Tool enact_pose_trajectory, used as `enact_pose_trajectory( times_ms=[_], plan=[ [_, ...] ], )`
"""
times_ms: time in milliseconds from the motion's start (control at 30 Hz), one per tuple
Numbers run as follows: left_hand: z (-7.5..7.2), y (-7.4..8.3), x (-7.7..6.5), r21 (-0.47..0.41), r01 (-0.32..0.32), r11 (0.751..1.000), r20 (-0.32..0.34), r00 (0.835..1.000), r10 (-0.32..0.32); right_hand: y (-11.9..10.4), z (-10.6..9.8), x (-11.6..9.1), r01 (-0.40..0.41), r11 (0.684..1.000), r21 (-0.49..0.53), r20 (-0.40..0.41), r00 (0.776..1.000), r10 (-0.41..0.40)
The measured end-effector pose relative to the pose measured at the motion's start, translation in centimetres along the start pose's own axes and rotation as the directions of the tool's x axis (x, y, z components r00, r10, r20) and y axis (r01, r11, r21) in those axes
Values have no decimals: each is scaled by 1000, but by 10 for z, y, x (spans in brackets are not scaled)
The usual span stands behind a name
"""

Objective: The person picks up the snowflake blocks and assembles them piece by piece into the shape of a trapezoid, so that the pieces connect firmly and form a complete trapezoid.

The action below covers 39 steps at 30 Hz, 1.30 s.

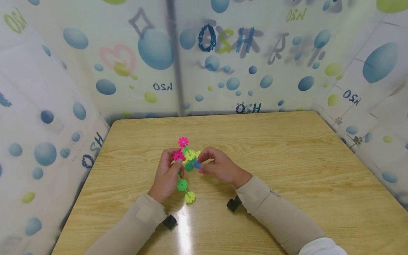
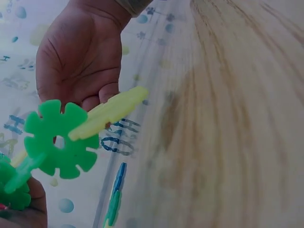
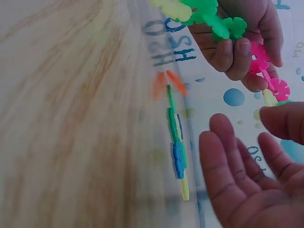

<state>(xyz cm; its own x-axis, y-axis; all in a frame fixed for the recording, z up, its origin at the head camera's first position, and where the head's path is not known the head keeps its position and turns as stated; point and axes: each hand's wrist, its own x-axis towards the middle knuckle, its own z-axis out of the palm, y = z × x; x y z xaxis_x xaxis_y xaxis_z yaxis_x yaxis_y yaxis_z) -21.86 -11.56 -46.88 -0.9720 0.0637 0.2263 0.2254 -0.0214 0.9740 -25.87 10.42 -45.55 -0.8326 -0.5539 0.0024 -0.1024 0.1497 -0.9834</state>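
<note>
My left hand (image 1: 168, 173) grips a chain of notched plastic snowflake discs between thumb and fingers. Pink discs (image 1: 183, 142) stick out above the fingers; a green disc (image 1: 182, 185) and a yellow disc (image 1: 190, 197) hang below them. My right hand (image 1: 220, 164) is raised beside the chain. In the right wrist view its fingers (image 3: 216, 156) are loosely bent, with the thumb apart and nothing between them. A blue disc (image 1: 197, 165) shows just past its fingertips in the head view. The left palm hides part of the chain.
Seen edge-on in the right wrist view, a low group of blue, green and yellow discs (image 3: 176, 147) lies on the wooden table (image 1: 287, 152), with orange discs (image 3: 176, 81) close by. A patterned curtain (image 1: 255, 71) surrounds the table's far side and flanks.
</note>
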Motion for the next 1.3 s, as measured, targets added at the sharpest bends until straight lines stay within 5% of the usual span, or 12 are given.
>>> enact_pose_trajectory(
  times_ms=[233, 433, 633, 900, 1300],
  plan=[
    [-1, -1, 1, -40, 8, 999, -31, 999, -9, 8, -1, 3, -115, 976, -184, 99, 986, 135],
    [-1, -3, 1, -36, 6, 999, -26, 1000, -7, 8, -2, 2, -89, 901, -425, 89, 986, 140],
    [-2, -3, 1, -18, 8, 1000, -6, 1000, -8, 6, -6, 2, -131, 886, -444, 32, 986, 162],
    [-2, -2, 0, 4, 15, 1000, 2, 1000, -15, 6, -5, -1, -134, 806, -577, 59, 977, 205],
    [-1, -2, -1, 3, 30, 1000, 8, 1000, -30, 3, 0, -2, -129, 798, -589, 71, 975, 210]
  ],
)
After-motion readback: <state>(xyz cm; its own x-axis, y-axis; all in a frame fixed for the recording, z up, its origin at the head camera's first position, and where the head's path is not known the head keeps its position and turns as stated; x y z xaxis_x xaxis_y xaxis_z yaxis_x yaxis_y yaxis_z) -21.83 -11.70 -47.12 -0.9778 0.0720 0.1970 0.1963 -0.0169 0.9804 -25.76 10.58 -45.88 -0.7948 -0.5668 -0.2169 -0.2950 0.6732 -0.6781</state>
